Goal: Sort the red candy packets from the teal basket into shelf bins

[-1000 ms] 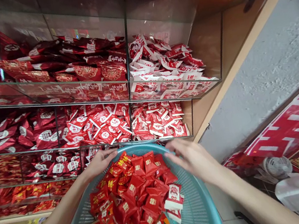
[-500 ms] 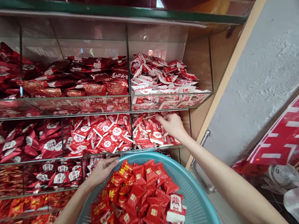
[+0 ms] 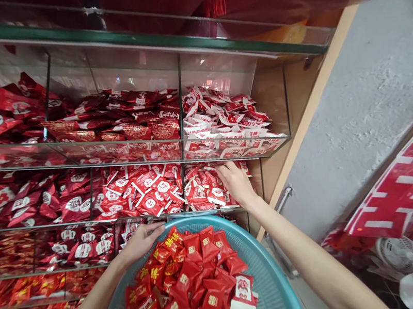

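Note:
A teal plastic basket (image 3: pixel 258 245) stands in front of the shelves, filled with small red wrapped packets (image 3: pixel 204 285); two with white ends lie at its right side. My left hand (image 3: pixel 140 244) grips the basket's far left rim, fingers over the edge. My right hand (image 3: pixel 234 180) reaches into a glass compartment of red-and-white packets (image 3: pixel 204 186), below a shelf pane. Its fingers are bent and pressed together down among the packets; the tips are hidden, so what they hold does not show.
Glass-fronted shelves (image 3: pixel 121 160) with several compartments of red packets spread to the left. A wooden side panel (image 3: pixel 306 125) and a grey wall (image 3: pixel 378 75) bound the right. A white fan (image 3: pixel 398 253) and red-and-white sheets (image 3: pixel 402 181) are at the lower right.
The view has shifted slightly, so the shelves sit lower in the picture. My right hand remains in the same compartment, its fingers now pointing lower into the packets. My left hand stays on the rim.

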Demonstrator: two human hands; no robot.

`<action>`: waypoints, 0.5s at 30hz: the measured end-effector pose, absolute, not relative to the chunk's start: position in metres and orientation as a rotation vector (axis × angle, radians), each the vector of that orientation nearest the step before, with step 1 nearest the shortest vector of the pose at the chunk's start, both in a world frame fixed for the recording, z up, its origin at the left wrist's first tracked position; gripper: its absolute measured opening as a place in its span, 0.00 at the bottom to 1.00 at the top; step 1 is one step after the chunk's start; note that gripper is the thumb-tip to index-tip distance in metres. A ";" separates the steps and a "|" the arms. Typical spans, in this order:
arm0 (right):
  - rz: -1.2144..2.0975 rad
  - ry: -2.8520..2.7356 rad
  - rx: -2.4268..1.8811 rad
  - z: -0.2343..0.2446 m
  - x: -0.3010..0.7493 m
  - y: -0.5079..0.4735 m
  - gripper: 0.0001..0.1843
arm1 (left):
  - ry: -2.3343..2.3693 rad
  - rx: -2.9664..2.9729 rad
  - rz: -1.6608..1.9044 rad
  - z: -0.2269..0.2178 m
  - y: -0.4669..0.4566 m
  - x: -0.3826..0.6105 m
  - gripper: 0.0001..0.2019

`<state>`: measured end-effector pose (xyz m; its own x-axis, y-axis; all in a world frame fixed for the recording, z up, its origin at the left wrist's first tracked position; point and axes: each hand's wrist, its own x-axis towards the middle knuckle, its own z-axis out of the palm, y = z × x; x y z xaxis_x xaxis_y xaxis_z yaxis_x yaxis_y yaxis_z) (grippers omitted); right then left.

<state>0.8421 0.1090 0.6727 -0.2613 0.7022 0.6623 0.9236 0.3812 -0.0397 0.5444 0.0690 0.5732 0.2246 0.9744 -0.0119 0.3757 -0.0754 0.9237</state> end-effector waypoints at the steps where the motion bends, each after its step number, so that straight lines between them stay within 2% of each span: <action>1: -0.464 -2.033 -1.322 0.670 0.844 0.108 0.16 | 1.291 1.612 0.852 0.573 0.069 0.544 0.28; 7: -0.274 -1.936 -0.912 0.656 0.852 0.099 0.13 | 1.294 1.605 0.856 0.574 0.070 0.544 0.28; 10: -0.079 -1.756 -0.838 0.654 0.850 0.090 0.10 | 1.296 1.611 0.844 0.576 0.069 0.545 0.29; 15: 0.691 -1.222 -0.838 0.655 0.835 0.064 0.09 | 1.290 1.617 0.832 0.576 0.069 0.545 0.28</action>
